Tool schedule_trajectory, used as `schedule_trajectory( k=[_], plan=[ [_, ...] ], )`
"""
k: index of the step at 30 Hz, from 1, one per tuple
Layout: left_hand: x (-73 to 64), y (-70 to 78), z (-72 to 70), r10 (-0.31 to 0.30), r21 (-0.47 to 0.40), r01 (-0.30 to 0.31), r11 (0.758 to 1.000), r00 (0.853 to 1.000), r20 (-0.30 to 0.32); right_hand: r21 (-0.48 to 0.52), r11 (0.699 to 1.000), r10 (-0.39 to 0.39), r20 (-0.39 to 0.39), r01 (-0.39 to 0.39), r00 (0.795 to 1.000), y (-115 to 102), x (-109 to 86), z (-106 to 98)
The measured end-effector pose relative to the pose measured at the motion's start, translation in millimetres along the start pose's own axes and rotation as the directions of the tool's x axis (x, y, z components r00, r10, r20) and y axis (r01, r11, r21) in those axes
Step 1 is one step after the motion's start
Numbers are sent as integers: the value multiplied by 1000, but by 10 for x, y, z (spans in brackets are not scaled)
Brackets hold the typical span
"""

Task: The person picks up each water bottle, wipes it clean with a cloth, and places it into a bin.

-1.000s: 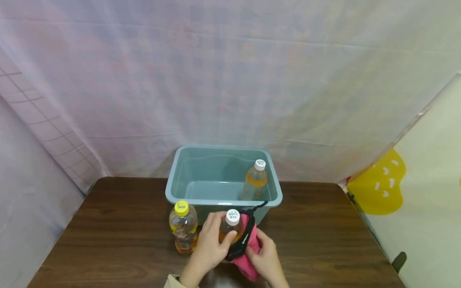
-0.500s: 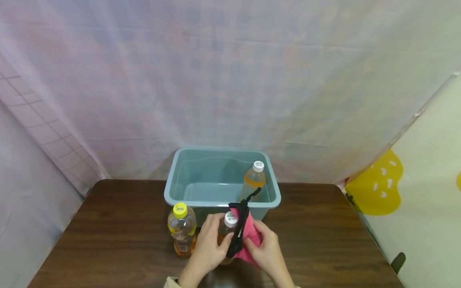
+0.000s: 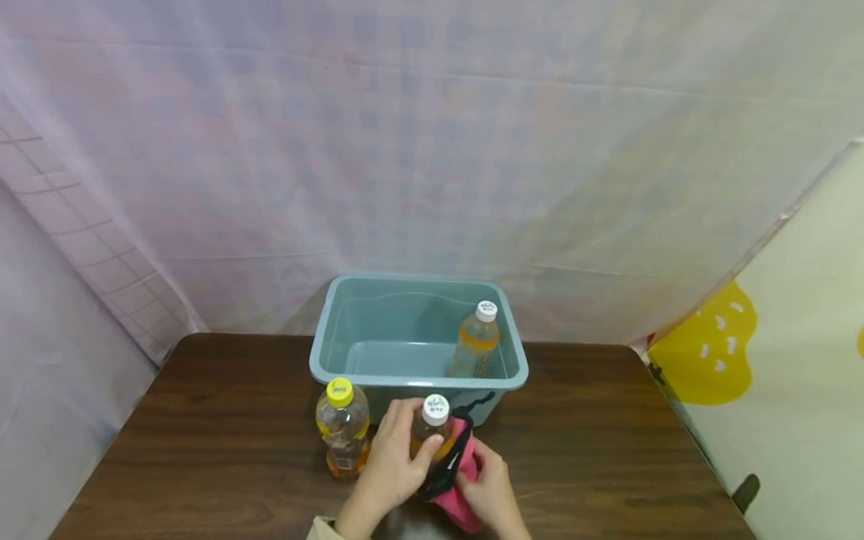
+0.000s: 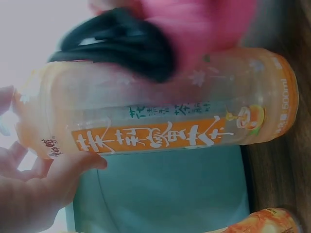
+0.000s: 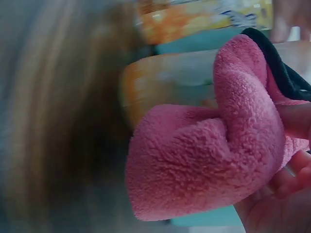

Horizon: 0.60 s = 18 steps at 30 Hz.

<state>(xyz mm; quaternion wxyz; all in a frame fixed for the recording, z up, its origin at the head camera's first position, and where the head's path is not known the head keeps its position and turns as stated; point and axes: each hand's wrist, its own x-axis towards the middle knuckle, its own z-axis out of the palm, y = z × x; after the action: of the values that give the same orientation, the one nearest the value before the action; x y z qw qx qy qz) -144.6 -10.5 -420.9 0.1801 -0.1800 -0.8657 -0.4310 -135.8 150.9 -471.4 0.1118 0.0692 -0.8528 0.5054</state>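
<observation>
My left hand [image 3: 397, 459] grips a white-capped tea bottle [image 3: 435, 411] near its top; the bottle stands upright in front of the bin. An orange label with white characters shows in the left wrist view. My right hand [image 3: 489, 486] holds a folded pink cloth [image 5: 204, 155] with black edging against the bottle's right side. The cloth's black loop sticks out toward the bin in the head view. Just left of my left hand stands a yellow-capped bottle [image 3: 343, 427] with amber liquid low in it.
A grey-green plastic bin [image 3: 318, 360] stands at the back of the dark wooden table [image 3: 594, 450]. Inside its right end another white-capped bottle [image 3: 478, 341] leans a little. A pale patterned curtain [image 3: 418, 150] hangs behind the table.
The pink cloth rose along the bottle, partly covering the cap's side, then came back down with my right hand. My left hand keeps its grip on the bottle.
</observation>
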Motion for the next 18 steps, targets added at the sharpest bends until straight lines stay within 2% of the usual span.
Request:
schedule_trajectory(
  k=[4,7,12,18],
  plan=[
    [3,12,0,4,-6,-4,1000,1000,9,-119,991,71,57,-63,996,168,-34,69],
    [5,-9,-5,13,-10,-13,1000,1000,-6,-151,986,88,85,-74,992,239,-33,121],
    [9,-21,-8,23,-6,-23,1000,999,-24,-133,989,73,92,-61,993,279,-17,131],
    [4,-18,-10,-8,-24,8,1000,1000,19,-31,993,116,78,-114,990,238,-66,-29]
  ],
)
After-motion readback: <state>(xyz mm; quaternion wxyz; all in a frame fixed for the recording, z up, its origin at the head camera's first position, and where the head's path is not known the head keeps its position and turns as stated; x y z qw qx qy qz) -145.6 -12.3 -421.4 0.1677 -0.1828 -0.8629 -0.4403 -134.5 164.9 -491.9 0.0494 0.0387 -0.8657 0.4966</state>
